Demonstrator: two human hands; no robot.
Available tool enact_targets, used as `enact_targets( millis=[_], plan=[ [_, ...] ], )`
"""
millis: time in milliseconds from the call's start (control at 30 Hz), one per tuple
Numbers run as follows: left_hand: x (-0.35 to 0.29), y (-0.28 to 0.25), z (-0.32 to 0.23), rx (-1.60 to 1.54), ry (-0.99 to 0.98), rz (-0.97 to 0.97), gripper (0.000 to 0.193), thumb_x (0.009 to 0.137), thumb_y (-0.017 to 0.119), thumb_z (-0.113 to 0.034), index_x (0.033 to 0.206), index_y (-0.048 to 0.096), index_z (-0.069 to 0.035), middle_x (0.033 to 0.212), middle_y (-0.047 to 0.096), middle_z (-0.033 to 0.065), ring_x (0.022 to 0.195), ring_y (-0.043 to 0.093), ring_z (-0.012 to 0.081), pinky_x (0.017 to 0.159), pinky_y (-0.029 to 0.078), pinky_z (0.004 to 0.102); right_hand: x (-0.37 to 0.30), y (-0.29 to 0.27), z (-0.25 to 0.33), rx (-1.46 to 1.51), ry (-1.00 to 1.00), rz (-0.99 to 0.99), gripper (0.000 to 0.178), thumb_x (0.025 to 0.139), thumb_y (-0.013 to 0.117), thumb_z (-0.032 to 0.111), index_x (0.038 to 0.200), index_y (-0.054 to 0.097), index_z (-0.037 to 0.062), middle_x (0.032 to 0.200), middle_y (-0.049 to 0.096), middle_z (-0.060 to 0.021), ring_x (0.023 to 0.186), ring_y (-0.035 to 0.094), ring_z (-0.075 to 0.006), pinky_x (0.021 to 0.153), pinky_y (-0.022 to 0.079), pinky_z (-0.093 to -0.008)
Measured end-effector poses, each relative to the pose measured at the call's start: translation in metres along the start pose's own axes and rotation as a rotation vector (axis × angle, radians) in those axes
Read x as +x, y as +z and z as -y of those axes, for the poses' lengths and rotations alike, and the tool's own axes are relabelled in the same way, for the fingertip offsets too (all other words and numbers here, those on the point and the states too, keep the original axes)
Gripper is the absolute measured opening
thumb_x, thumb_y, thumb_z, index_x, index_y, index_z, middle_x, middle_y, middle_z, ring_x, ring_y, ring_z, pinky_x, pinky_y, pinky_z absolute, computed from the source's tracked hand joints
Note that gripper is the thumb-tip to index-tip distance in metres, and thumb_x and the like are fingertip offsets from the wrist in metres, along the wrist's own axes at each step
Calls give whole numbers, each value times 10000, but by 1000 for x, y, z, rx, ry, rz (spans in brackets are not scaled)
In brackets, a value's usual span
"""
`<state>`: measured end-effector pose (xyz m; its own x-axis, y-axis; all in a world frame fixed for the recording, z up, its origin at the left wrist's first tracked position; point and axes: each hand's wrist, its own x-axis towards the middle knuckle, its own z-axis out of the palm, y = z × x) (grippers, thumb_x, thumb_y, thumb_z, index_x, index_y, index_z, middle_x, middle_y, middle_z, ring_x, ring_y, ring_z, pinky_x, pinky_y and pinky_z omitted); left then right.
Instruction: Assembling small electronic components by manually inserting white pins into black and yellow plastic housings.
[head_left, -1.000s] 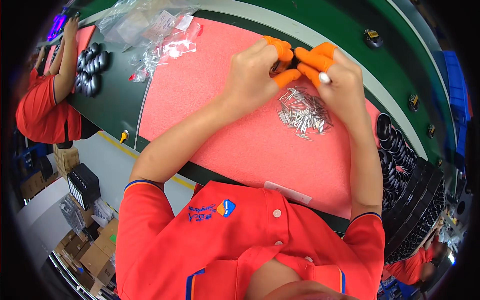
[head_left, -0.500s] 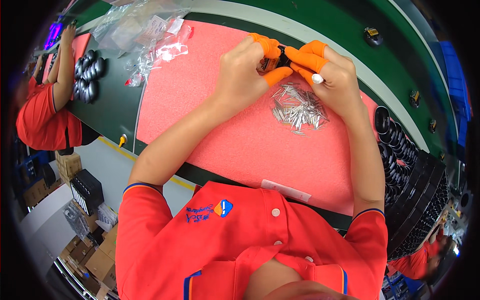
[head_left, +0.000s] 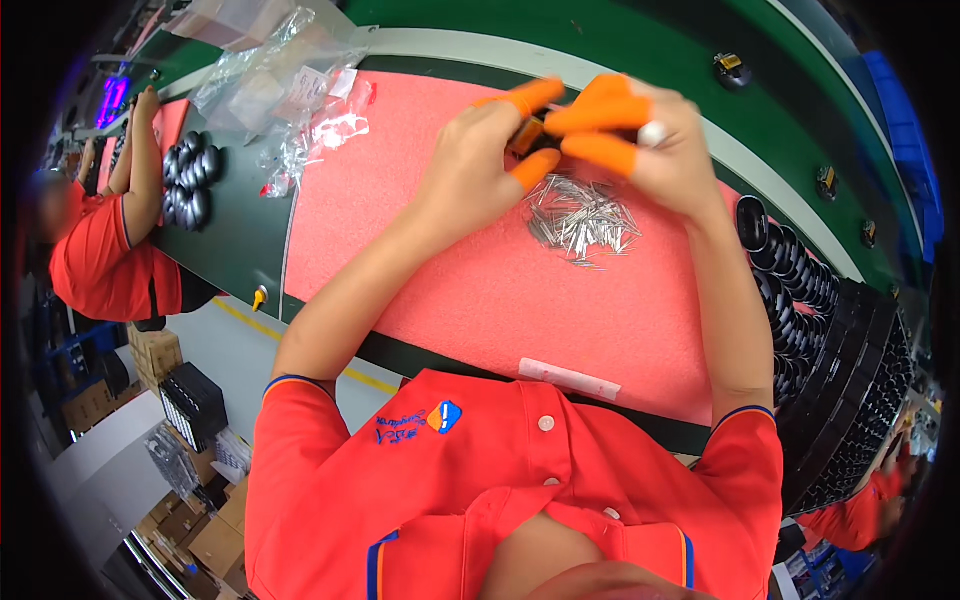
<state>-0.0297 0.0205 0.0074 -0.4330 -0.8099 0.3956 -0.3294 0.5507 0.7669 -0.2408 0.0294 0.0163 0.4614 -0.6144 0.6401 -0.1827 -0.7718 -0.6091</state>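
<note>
Over the far part of a pink foam mat, my left hand grips a small black part with an amber-orange face between orange-covered fingers and thumb. My right hand is close beside it, slightly blurred. Its orange-covered thumb and fingers come together at the part's right side; whatever they pinch is hidden. A white rounded cap or wrap shows on one right finger. Just below the hands lies a loose heap of thin silvery pins.
Stacked glossy black rounded parts stand right of the mat, beside black trays. Clear plastic bags lie at the far left. Beyond the mat runs a green conveyor carrying small black-and-yellow pieces. A co-worker in red is at left.
My right hand has shifted slightly and its fingers are now blurred at the black part. My left hand keeps its grip. The whole view has shifted a little.
</note>
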Motion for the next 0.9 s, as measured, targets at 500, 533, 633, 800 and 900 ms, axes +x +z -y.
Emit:
enact_targets(
  millis=[500, 533, 633, 800, 900],
  plan=[
    [3, 14, -82, -99, 236, 93, 335, 638, 794, -52, 955, 687, -46, 744, 548, 88, 636, 562, 229, 543, 469, 327, 11, -22, 51, 1545, -6, -410, 624, 1037, 298, 464, 1278, 573, -41, 556, 426, -4, 333, 320, -82, 334, 288, -209],
    [4, 14, -84, -83, 257, 84, 335, 636, 790, -47, 954, 685, -44, 738, 547, 89, 633, 561, 227, 537, 466, 324, 10, -22, 53, 1564, 11, -439, 634, 1033, 295, 477, 1272, 578, -39, 554, 437, -10, 331, 322, -84, 324, 287, -215],
    [4, 11, -89, -44, 289, 77, 335, 630, 785, -39, 949, 682, -38, 734, 547, 92, 629, 559, 226, 527, 462, 320, 8, -17, 56, 1527, -15, -445, 643, 1028, 289, 484, 1257, 590, -36, 548, 453, -19, 328, 326, -88, 311, 283, -223],
    [10, 13, -86, -30, 257, 78, 301, 630, 778, -40, 911, 672, -27, 721, 544, 95, 631, 571, 246, 529, 470, 333, 12, -11, 63, 1334, -108, -431, 611, 1024, 290, 439, 1228, 615, -36, 560, 485, -32, 326, 331, -95, 318, 289, -227],
    [26, 18, -79, 21, 169, 143, 259, 645, 787, -78, 866, 661, -32, 785, 559, 118, 644, 592, 290, 547, 487, 368, 6, -18, 44, 1335, 31, -574, 572, 1017, 318, 409, 1184, 636, -36, 601, 525, -38, 358, 345, -81, 369, 313, -216]
  ],
)
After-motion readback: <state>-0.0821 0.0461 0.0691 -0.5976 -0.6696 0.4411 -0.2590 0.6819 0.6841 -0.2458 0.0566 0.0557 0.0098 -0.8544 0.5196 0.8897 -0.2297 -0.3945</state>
